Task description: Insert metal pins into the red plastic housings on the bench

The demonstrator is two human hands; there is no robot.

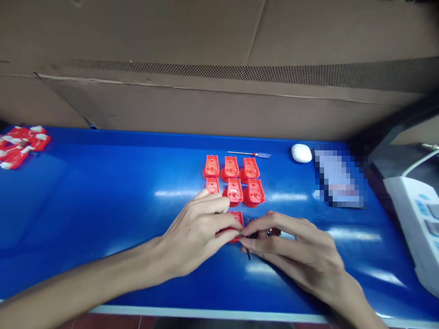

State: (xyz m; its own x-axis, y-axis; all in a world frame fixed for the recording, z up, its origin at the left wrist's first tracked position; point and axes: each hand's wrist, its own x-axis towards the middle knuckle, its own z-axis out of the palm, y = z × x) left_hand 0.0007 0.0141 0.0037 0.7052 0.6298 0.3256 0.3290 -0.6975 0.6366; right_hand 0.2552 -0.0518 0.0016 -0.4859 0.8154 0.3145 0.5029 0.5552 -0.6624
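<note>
My left hand is closed in a pinch over a red plastic housing, largely covering it. Its thumb and index fingertips meet those of my right hand, and what lies between them is too small to make out. My right hand is also closed, around a small dark part with a thin metal rod sticking out below the fingers. Just beyond the hands, several matching red housings stand in two rows with their open sides up. One of them is partly hidden by my left knuckles.
Behind the housings lies a screwdriver with a clear handle. A white rounded case and a blurred-out phone-like object are at right, near a white device. Red-and-white pieces sit far left. Cardboard walls the blue table's back.
</note>
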